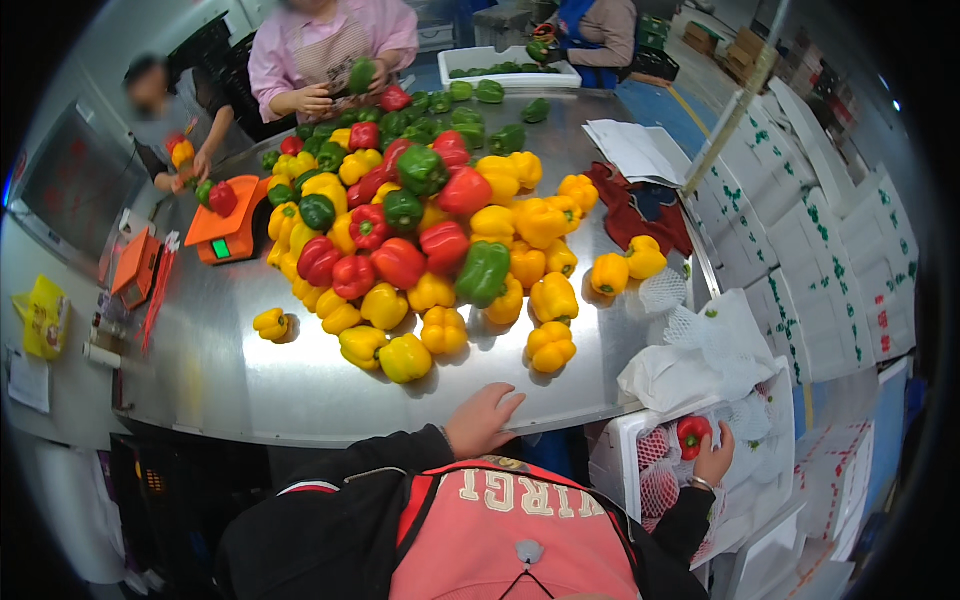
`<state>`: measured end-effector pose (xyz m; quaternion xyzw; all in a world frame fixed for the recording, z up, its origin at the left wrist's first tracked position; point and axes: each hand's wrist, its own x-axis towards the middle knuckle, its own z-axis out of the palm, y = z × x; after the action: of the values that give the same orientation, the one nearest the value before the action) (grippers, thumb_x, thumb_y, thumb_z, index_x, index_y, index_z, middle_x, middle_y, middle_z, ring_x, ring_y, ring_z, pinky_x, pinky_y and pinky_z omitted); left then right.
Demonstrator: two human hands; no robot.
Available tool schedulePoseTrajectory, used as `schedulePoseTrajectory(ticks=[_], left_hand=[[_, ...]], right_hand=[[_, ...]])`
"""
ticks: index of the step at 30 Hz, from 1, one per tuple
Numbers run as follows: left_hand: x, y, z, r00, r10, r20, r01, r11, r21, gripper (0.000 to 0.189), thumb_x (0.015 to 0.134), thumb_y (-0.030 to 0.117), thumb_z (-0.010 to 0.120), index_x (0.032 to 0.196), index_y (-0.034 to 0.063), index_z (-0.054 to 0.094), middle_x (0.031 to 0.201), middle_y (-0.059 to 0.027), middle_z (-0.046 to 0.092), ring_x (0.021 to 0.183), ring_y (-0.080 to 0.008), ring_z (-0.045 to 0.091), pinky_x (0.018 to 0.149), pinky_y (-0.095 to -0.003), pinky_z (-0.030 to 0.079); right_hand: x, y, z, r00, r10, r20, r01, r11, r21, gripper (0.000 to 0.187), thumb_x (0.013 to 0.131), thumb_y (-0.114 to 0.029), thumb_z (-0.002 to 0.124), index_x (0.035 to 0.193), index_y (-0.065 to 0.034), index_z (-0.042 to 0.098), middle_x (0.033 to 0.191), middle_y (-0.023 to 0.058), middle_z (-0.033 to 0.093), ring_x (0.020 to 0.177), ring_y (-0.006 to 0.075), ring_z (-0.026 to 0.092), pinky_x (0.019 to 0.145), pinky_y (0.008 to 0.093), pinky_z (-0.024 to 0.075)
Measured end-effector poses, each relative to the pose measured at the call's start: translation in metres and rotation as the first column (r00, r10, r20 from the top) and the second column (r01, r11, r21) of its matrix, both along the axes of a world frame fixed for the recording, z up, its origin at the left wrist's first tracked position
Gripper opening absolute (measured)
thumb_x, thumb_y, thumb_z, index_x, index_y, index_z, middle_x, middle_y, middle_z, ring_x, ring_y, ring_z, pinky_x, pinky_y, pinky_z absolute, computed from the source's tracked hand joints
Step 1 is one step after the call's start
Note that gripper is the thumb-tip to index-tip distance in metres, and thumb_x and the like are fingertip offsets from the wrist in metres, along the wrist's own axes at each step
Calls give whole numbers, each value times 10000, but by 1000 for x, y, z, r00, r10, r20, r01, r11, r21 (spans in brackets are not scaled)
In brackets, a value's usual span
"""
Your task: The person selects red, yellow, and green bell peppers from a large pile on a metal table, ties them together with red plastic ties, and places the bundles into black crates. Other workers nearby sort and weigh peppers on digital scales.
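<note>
My left hand point(486, 420) rests at the near edge of the steel table point(300, 405), its fingers apart and nothing in them. At the lower right, my right hand point(712, 452) is at a red bell pepper point(692, 436) over a white foam box point(619, 457); whether the fingers grip it is hard to tell. Inside the box lie red peppers in white foam nets point(658, 487). A large heap of yellow point(444, 330), red point(397, 262) and green bell peppers point(482, 274) covers the middle of the table. One yellow pepper point(550, 346) lies near my left hand.
Crumpled white paper and foam netting point(675, 375) lie by the box. An orange scale point(225, 232) stands at the left. A dark red cloth point(637, 210) and papers point(634, 150) lie at the right. Several people handle peppers across the table. White foam boxes point(810, 262) are stacked at the right.
</note>
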<state>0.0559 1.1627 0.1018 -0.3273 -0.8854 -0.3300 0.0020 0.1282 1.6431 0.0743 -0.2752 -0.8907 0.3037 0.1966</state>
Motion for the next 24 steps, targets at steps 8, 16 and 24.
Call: schedulePoseTrajectory(ticks=[8, 16, 24], left_hand=[[14, -144, -4, 975, 214, -62, -201, 965, 168, 583, 720, 137, 756, 1245, 22, 531, 1226, -202, 534, 1116, -383, 535, 966, -430, 450], [42, -327, -37, 809, 586, -41, -569, 799, 192, 484, 732, 76, 721, 1183, 5, 562, 1158, -191, 565, 1090, -378, 544, 944, -434, 454], [31, -443, -71, 520, 851, -78, -833, 525, 173, 503, 798, 75, 677, 1264, -18, 513, 1258, -217, 520, 1183, -374, 495, 1010, -440, 408]], right_hand=[[-102, -209, 52, 885, 454, -99, -462, 883, -81, 335, 832, -34, 632, 1166, -29, 610, 1155, 121, 614, 1056, 249, 603, 850, 323, 504], [-170, -425, 84, 603, 796, 52, -774, 568, 279, 306, 809, -107, 680, 1106, -51, 633, 1103, 151, 640, 1022, 336, 613, 866, 374, 497], [-180, -491, 93, 590, 797, 126, -794, 545, 269, 260, 826, -133, 657, 1084, -104, 635, 1029, 105, 645, 970, 322, 621, 790, 388, 513]])
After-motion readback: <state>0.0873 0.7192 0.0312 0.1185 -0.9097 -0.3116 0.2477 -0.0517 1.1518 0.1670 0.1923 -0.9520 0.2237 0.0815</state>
